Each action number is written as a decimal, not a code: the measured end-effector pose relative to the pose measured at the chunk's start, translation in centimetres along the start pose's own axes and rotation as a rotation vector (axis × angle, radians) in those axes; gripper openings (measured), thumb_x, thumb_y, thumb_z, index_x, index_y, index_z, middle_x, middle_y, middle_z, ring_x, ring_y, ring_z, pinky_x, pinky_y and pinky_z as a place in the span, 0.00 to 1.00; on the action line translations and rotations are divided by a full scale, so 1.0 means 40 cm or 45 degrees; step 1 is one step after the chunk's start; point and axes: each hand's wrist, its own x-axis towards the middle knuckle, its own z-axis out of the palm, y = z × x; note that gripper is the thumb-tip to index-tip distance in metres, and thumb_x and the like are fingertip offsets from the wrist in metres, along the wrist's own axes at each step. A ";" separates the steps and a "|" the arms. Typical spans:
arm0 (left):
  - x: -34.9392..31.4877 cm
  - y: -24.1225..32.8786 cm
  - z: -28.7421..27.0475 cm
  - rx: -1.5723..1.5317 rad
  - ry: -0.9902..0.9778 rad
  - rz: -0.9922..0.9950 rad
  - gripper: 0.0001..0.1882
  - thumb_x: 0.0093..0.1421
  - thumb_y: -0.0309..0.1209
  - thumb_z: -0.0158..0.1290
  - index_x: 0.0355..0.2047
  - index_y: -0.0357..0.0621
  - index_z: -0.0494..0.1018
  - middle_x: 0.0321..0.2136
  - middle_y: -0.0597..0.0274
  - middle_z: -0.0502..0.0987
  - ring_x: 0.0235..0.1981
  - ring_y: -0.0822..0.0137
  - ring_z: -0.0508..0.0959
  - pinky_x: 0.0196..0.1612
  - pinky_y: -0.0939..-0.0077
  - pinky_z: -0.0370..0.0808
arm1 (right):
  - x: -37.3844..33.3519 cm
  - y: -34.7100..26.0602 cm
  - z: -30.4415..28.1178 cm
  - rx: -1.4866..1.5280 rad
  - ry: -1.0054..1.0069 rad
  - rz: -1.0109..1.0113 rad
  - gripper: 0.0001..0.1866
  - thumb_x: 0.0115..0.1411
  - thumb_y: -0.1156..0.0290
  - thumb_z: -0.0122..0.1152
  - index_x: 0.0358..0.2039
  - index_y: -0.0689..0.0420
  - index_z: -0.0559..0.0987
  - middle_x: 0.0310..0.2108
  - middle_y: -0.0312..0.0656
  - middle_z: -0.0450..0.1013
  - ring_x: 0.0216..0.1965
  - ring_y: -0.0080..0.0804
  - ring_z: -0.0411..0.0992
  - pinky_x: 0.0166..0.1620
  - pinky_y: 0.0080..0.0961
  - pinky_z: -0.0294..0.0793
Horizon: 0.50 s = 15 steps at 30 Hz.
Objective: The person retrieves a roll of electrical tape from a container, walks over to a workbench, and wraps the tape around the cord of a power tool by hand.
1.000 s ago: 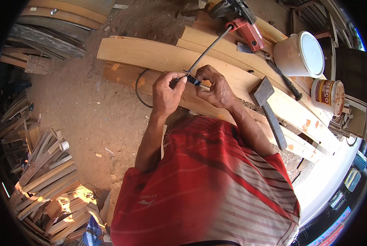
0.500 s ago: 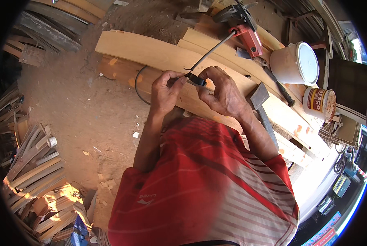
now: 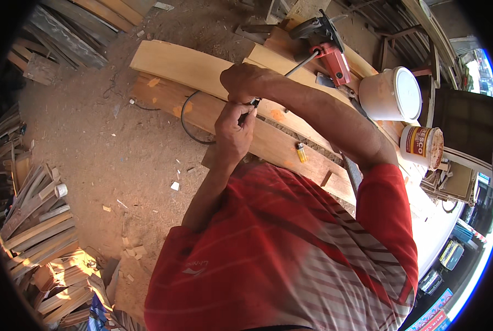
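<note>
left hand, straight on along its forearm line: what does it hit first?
Likely the right hand: the left hand points up at it, with the black cable end pinched between them. Depth is unclear; past that lie the wooden planks.

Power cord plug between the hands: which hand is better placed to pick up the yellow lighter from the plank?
Probably the left hand. It sits nearer the yellow lighter. The right hand is farther up the plank, its forearm crossing above the lighter.
</note>
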 end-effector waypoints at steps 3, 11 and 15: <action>-0.012 -0.010 -0.001 -0.069 -0.056 -0.058 0.04 0.62 0.22 0.61 0.35 0.37 0.76 0.29 0.64 0.77 0.29 0.77 0.74 0.32 0.81 0.73 | 0.004 0.013 0.012 0.128 0.104 -0.005 0.22 0.58 0.57 0.65 0.33 0.69 0.82 0.36 0.60 0.80 0.41 0.53 0.81 0.44 0.42 0.80; 0.005 -0.015 -0.024 -0.405 -0.126 -0.584 0.04 0.64 0.23 0.60 0.36 0.36 0.76 0.28 0.66 0.79 0.27 0.81 0.74 0.32 0.81 0.73 | -0.296 0.044 0.054 0.577 0.425 0.202 0.20 0.62 0.56 0.62 0.34 0.64 0.82 0.28 0.55 0.79 0.35 0.52 0.79 0.39 0.43 0.77; 0.025 -0.007 -0.037 -0.442 -0.146 -0.590 0.05 0.64 0.25 0.60 0.37 0.36 0.77 0.26 0.68 0.78 0.27 0.81 0.73 0.31 0.82 0.73 | -0.243 0.089 0.274 0.934 0.788 0.160 0.23 0.60 0.60 0.69 0.50 0.61 0.79 0.44 0.50 0.78 0.41 0.43 0.79 0.45 0.37 0.78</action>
